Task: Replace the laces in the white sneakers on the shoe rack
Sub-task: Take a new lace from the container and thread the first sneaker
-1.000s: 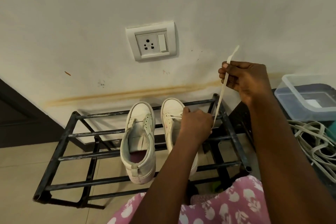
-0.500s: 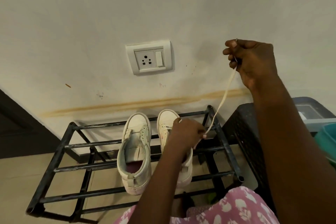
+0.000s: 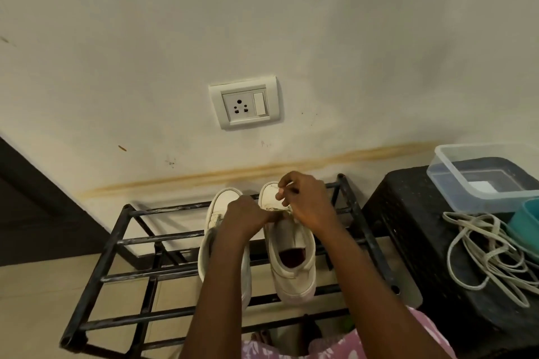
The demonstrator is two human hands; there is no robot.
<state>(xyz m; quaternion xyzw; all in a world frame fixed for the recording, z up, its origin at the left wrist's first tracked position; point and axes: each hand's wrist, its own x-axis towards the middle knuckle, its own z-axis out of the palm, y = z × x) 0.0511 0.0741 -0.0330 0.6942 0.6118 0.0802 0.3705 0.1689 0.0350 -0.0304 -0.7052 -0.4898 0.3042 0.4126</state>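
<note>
Straight ahead on the wall, a white socket plate [image 3: 244,102] with one switch. Below it a brownish streak [image 3: 180,182] runs sideways. To my right, a black crate [image 3: 408,227] carries a clear plastic tub [image 3: 446,175], with a teal container [image 3: 528,221] just beside it.

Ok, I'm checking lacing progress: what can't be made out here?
Head view only:
1. Eyelets of the right sneaker: covered by the left hand and right hand; threading, and what the hands hold, cannot be told.
2. Middle and heel of the left sneaker: hidden by the left forearm.
3. The teal tub: cut off by the right edge.
4. The laces on the stool: tangled, count unclear.
</note>
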